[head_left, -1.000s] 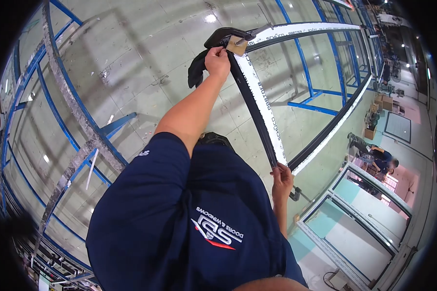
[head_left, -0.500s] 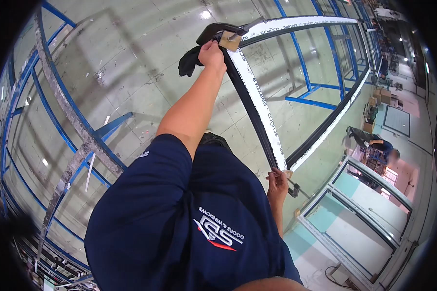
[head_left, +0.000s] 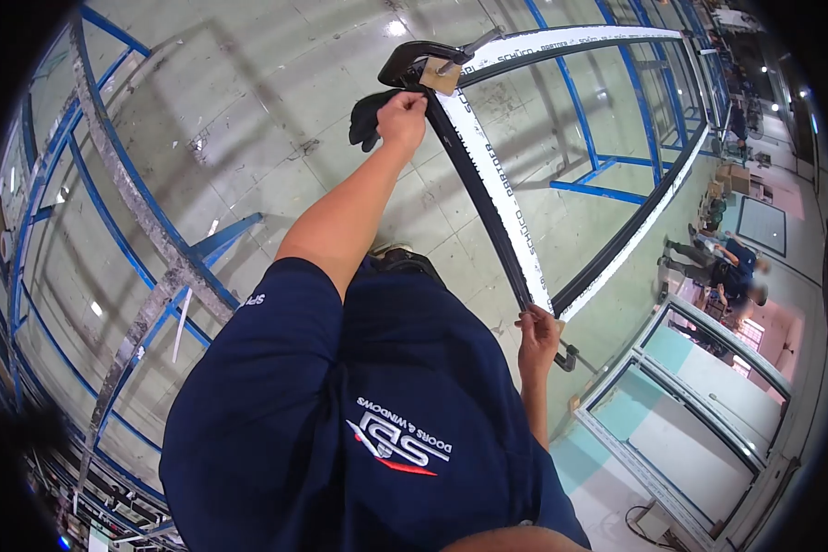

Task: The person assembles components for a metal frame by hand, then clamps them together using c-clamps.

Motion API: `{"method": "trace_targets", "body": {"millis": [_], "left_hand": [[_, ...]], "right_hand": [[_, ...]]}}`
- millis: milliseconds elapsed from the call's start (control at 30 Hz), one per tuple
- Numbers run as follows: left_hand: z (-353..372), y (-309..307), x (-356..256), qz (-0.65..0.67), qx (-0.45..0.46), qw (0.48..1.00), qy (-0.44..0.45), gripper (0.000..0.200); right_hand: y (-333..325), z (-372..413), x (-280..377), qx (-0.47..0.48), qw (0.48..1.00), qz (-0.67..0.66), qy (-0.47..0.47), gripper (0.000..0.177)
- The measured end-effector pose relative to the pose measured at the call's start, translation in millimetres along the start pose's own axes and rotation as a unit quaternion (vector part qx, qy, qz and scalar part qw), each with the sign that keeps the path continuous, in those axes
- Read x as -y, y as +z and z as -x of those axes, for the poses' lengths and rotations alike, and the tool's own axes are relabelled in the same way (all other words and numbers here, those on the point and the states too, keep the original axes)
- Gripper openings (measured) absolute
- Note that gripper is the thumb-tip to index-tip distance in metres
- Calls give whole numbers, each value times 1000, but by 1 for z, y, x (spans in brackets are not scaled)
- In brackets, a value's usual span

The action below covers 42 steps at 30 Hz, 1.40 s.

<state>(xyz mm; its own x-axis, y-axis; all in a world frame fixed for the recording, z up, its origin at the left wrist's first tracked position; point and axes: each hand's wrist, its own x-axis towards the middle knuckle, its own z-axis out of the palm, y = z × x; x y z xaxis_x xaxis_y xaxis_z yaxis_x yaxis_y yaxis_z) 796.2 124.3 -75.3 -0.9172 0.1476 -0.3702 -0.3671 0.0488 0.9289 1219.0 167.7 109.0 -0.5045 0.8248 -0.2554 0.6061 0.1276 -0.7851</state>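
A window frame (head_left: pixel 501 184) with black profiles and white printed protective film stretches away in front of me. My left hand (head_left: pixel 401 120) pinches at its left corner, fingertips on the dark outer edge. Just beyond those fingers hangs a black glove (head_left: pixel 368 120). Above, a black clamp (head_left: pixel 412 61) grips this corner over a tan pad (head_left: pixel 441 75). My right hand (head_left: pixel 537 336) has its fingers closed at the near corner, right on the same black edge. Beside it a second clamp (head_left: pixel 569 357) shows partly. I cannot tell what either pinch holds.
Blue metal trestles (head_left: pixel 607 189) stand under the frame, and a blue rack (head_left: pixel 147 239) stands to the left. Another white-framed panel (head_left: pixel 676 419) is at the lower right. Two people (head_left: pixel 731 276) work beyond it on the right.
My left hand has slid down slightly from the clamp pad along the frame's edge. My right hand has turned and moved up a little. A second person now shows at the right.
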Motion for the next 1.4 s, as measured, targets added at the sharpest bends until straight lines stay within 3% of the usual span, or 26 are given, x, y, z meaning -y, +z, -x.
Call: {"method": "trace_targets", "body": {"millis": [67,133,200,267,300,467,567,633,733,800,867,933,1000,1033,1067,1133,1167,1200,1233,1267,1300,1367,1400], "left_hand": [[-3,3,3,36,8,999,-29,20],[-10,16,-4,256,-125,957,-63,20],[-7,26,-4,272,-106,954,-65,20],[8,27,4,111,-103,988,27,19],[15,22,9,59,-77,995,25,18],[48,14,25,39,-19,999,-30,19],[67,18,26,-15,-6,1000,-3,16],[76,24,43,-115,12,989,96,13],[91,19,50,-135,53,981,130,11],[89,17,39,-96,60,989,97,12],[81,14,25,-30,9,998,45,12],[75,13,22,-53,3,998,41,13],[76,14,27,-200,62,966,151,14],[78,11,31,-213,147,957,134,14],[82,8,33,-215,149,955,138,14],[92,3,30,-157,135,971,121,18],[95,-4,16,-130,112,985,29,23],[74,-4,26,-97,148,983,-53,24],[52,7,60,-1,124,991,-47,25],[58,3,34,160,148,968,-127,25],[57,5,24,202,121,965,-119,23],[41,7,22,199,158,959,-123,21],[43,14,25,126,101,984,-71,16]], "right_hand": [[3,-1,-5,10,1000,-10,7,22],[4,4,2,39,999,39,2,21],[-2,4,0,38,997,71,-4,22],[2,8,-6,8,1000,18,1,21],[2,10,-8,5,1000,3,18,22],[2,24,-14,5,999,1,39,22],[0,27,-20,-6,999,-17,45,22],[1,28,-20,-11,999,-14,49,22],[5,28,-23,-3,999,-22,41,21],[8,29,-22,-5,999,-26,37,20],[7,31,-19,-4,1000,-3,25,19],[5,32,-22,-12,999,-12,32,19],[6,37,-27,-24,999,-24,41,19],[6,38,-28,-25,999,-17,35,19],[7,39,-30,-25,999,-11,30,19],[13,40,-25,-31,999,3,40,19],[14,45,-22,-45,997,22,55,19],[14,46,-37,-44,997,51,41,19],[14,49,-39,-64,996,66,4,19],[17,52,-36,-70,993,93,34,20],[19,54,-40,-69,996,62,21,21],[23,58,-29,-75,995,60,28,20],[26,59,-28,-83,995,50,34,20]]}}
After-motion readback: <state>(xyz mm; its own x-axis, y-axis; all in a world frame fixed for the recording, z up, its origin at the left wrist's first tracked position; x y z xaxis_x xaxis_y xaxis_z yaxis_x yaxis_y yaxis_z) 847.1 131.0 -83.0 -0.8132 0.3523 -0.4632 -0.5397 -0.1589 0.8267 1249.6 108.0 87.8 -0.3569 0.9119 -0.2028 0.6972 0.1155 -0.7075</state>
